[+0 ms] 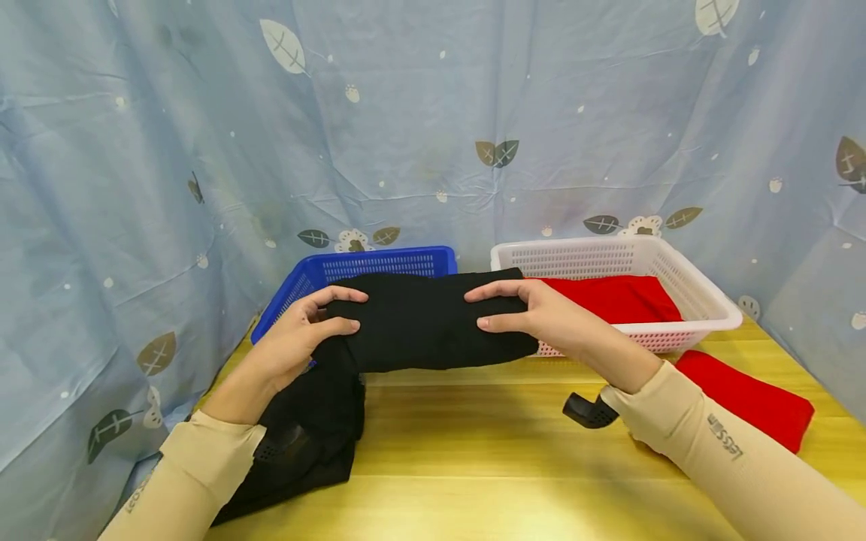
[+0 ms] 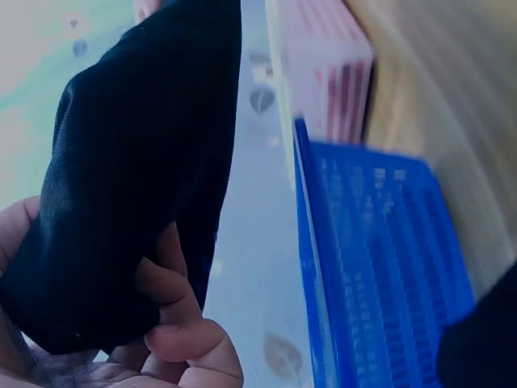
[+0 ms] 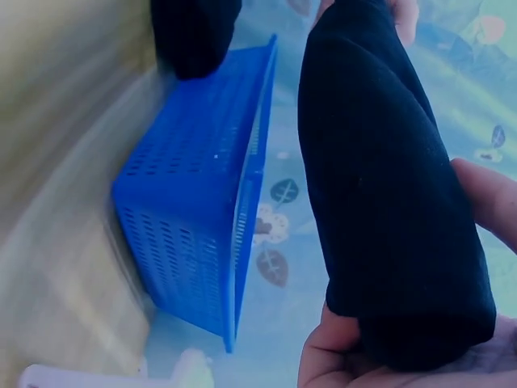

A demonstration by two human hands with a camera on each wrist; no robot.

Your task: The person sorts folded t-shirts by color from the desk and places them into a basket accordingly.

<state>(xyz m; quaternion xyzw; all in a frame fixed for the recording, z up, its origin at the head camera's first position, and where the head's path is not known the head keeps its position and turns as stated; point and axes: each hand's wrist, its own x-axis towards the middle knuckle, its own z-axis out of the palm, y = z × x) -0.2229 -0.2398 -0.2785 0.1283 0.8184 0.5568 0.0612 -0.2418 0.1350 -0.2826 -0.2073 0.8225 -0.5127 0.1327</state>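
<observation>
A folded black cloth (image 1: 419, 323) is held up in the air between both hands, in front of the two baskets. My left hand (image 1: 298, 330) grips its left end, thumb and fingers on the near face; the left wrist view shows the fingers curled round the fabric (image 2: 137, 178). At the opposite end my right hand (image 1: 534, 308) pinches the cloth in the same way, and the right wrist view shows the folded end (image 3: 404, 226) lying in the grip. Behind the cloth stands a blue basket (image 1: 379, 259), partly hidden by it.
A white basket (image 1: 717, 308) at the back right holds a folded red cloth (image 1: 609, 297). Another red cloth (image 1: 751, 398) lies on the wooden table (image 1: 460, 443) beyond the right forearm. More black fabric (image 1: 311, 428) lies at the left. A patterned curtain (image 1: 419, 113) hangs behind.
</observation>
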